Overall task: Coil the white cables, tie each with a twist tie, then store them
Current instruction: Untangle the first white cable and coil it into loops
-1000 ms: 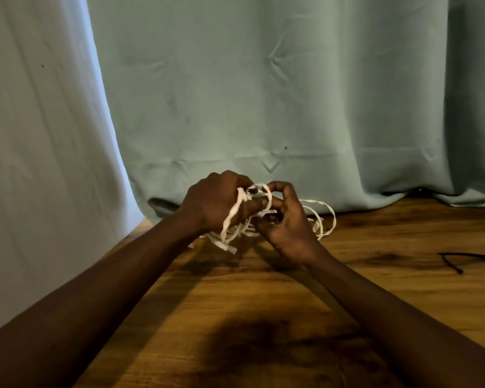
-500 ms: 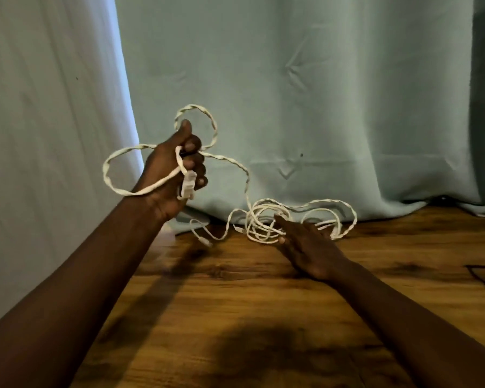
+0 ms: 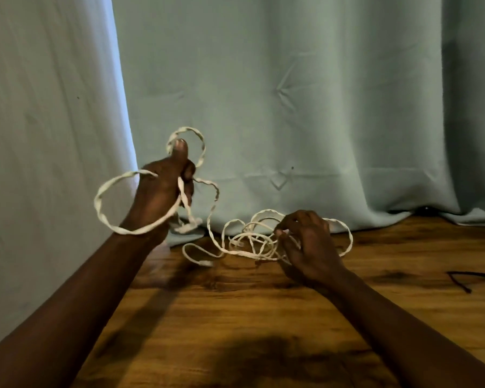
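Left hand [image 3: 163, 191] up off the brown wooden worktop [image 3: 235, 317], closed in a fist round a white braided cable [image 3: 216, 197]. Right hand [image 3: 310, 242] low, pinching strands of the cable's tangle.

Just behind both hands, a pale green curtain [image 3: 291, 93] hanging in folds down to the worktop. Well to the right of the right hand, a thin black strand [image 3: 459, 278] lying flat, too slight to identify.

Left forearm slanted upward, thumb pointing up. One loop arcing over the thumb, a wider one swinging out left past the wrist, a short plug end dangling below. Right fingers bent, tips in among the heap.

Cable twisted, matt, running down from the left hand into a loose nest of overlapping rings. Worktop dark-grained, shadowed.
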A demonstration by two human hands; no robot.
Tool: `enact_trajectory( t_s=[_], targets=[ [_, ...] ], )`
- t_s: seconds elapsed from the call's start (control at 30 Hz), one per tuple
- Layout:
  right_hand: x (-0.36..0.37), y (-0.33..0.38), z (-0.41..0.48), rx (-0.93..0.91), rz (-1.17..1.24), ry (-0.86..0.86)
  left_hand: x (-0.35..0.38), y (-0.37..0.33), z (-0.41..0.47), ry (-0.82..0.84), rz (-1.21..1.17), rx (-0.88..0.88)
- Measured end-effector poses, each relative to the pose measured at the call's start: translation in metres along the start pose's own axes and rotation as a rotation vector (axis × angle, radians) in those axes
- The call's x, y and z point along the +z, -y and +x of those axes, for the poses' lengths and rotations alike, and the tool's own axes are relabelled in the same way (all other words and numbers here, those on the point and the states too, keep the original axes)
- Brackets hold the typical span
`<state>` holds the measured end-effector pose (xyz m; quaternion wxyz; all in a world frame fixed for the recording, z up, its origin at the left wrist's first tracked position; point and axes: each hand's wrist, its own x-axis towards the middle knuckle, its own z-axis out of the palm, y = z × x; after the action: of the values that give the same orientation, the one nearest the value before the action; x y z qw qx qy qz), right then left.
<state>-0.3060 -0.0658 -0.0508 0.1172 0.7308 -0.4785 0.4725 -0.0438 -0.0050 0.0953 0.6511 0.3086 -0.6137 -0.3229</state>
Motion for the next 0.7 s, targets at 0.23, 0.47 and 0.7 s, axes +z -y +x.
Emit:
enact_trajectory(
  t_s=[0.23, 0.47, 0.7],
  targets=[
    [0.01, 0.02, -0.007, -0.284, -0.17, 0.282, 0.024, -0.008, -0.008, 0.049, -0.329, -0.017],
    [0.011, 0.022, -0.003, -0.218, -0.032, 0.044, 0.029, 0.001, -0.011, 0.096, 0.18, 0.291],
    [0.0, 0.026, 0.002, -0.24, -0.147, 0.029, 0.035, 0.069, -0.03, 0.395, 1.309, 0.687]
  ],
)
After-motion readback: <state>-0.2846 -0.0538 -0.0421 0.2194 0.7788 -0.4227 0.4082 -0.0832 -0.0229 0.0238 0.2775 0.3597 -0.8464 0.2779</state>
